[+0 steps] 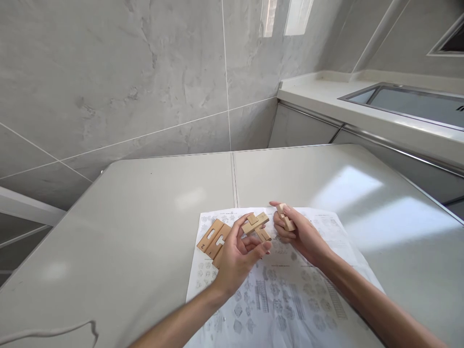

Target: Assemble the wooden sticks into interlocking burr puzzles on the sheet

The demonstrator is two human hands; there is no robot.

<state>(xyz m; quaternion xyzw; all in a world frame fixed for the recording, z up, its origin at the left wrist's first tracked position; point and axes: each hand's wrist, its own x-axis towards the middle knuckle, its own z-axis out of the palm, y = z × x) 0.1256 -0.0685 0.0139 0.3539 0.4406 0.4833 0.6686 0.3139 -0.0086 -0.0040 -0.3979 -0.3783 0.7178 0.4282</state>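
My left hand (pixel 241 256) holds some interlocked wooden puzzle pieces (pixel 255 223), raised above the printed sheet, with the fingers behind them and the thumb below. In my right hand (pixel 295 229) a notched wooden puzzle piece (pixel 285 217) is gripped between thumb and fingers, a short gap to the right of the joined pieces. Beside and partly behind the left hand lie flat wooden plates (pixel 210 236) with cut-out slots and dark marks; the hand hides part of them. Beneath both hands spreads the paper sheet (pixel 261 314), printed with small diagrams.
The pale table (pixel 145 217) has a seam running across its middle and bright reflections on the right. A cord (pixel 54 332) lies at the lower left. Beyond the table stand a grey tiled wall (pixel 163 72) and, at right, a counter (pixel 311 92) with a dark glass-topped panel.
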